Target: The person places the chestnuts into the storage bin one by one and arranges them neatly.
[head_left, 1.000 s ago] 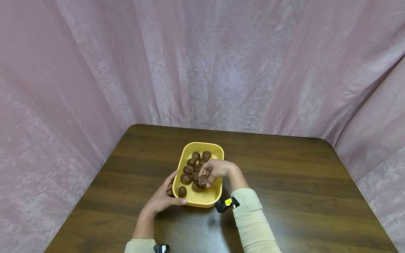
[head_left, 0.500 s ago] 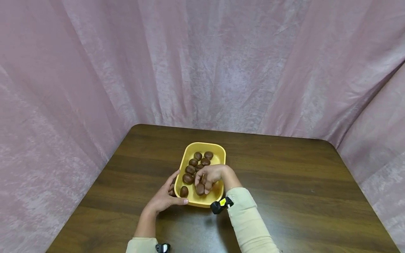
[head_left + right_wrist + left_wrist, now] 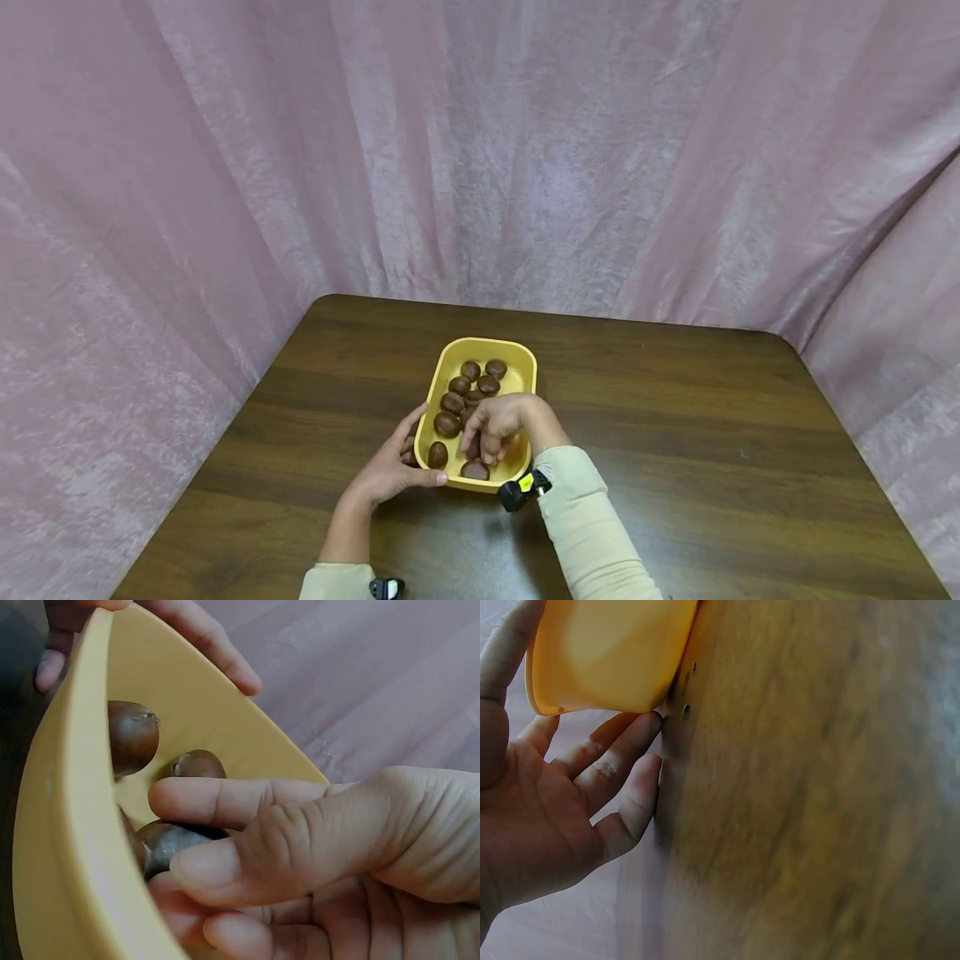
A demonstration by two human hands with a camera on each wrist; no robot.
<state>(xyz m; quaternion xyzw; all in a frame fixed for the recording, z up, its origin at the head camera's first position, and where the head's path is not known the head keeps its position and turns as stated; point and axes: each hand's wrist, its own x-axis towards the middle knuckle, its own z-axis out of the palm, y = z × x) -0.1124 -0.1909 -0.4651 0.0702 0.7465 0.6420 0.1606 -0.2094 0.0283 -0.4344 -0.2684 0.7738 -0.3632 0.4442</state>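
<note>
A yellow plastic box point(image 3: 525, 375) sits on the table with several brown chestnuts point(image 3: 447, 425) in it. My left hand point(image 3: 390, 468) holds its near left corner, thumb along the near wall and fingers down the left side. In the left wrist view those fingers point(image 3: 611, 761) reach under the box's edge toward the tabletop. My right hand point(image 3: 501, 425) is down inside the box, fingers loosely bent and thumb apart from the index finger. Just beyond these fingertips, a dark chestnut point(image 3: 176, 844) shows in the right wrist view. Another chestnut point(image 3: 475, 471) lies by the near wall.
The dark wooden table point(image 3: 675, 433) extends widely around the box, mostly to the right. Pink curtains point(image 3: 525, 167) hang behind it and at both sides. A lone chestnut point(image 3: 437, 455) stands in the box's near left corner.
My right hand has moved a chestnut toward the box's near wall and let it go there. The left hand has stayed at the corner.
</note>
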